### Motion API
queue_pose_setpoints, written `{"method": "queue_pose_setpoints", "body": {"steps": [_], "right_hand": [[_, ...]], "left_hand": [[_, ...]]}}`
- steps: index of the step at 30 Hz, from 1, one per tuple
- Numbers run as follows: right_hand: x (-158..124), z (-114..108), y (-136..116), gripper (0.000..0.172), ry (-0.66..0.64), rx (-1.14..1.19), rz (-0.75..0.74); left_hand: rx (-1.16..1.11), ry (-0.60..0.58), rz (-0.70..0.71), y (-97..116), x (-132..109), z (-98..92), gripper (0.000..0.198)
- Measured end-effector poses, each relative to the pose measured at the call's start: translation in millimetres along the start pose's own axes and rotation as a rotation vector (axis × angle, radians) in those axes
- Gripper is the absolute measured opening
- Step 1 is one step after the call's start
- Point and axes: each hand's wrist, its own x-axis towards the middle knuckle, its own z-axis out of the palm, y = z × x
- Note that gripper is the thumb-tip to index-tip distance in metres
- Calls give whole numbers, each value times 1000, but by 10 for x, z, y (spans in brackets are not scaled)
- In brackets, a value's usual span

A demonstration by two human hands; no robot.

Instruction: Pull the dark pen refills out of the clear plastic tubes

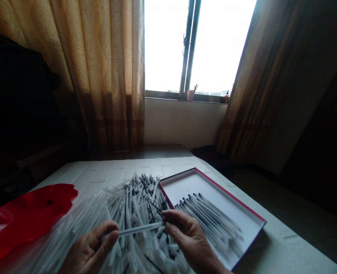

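Note:
My left hand [92,247] and my right hand [185,236] hold one clear pen barrel [140,228] between them, level, just above a big heap of clear pen barrels and thin black refills [128,205] on the white table [105,171]. The left fingers pinch its left end. At the barrel's right end, the right thumb and fingers close on it, where a thin black refill seems to meet it. To the right lies a shallow white box with a red rim [228,196], holding a row of several assembled pens [208,215].
A red plastic bag [26,219] lies at the table's left edge. Behind the table are tan curtains [100,68], a bright window [199,45] with a small pink cup [190,95] on its sill, and dark floor to the right.

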Motion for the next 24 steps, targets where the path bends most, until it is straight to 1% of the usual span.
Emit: {"method": "queue_pose_setpoints", "body": {"steps": [3, 5, 9, 12, 17, 20, 24], "right_hand": [[17, -14, 26, 44, 21, 22, 50], [38, -23, 48, 44, 31, 26, 49], [57, -24, 81, 41, 67, 52, 13], [44, -23, 76, 39, 49, 47, 30], [22, -14, 49, 39, 41, 63, 49], [6, 9, 41, 39, 67, 79, 24], [-8, 26, 54, 38, 102, 43, -49]], "left_hand": [[90, -37, 85, -119, 27, -37, 34], [123, -56, 135, -152, 31, -37, 29], [137, -58, 198, -85, 21, -22, 20], [159, -58, 202, -38, 28, -30, 19], [159, -29, 192, -32, 46, -23, 24], [162, -13, 138, 53, 28, 2, 33], [178, -92, 119, 172, -2, 12, 53]]}}
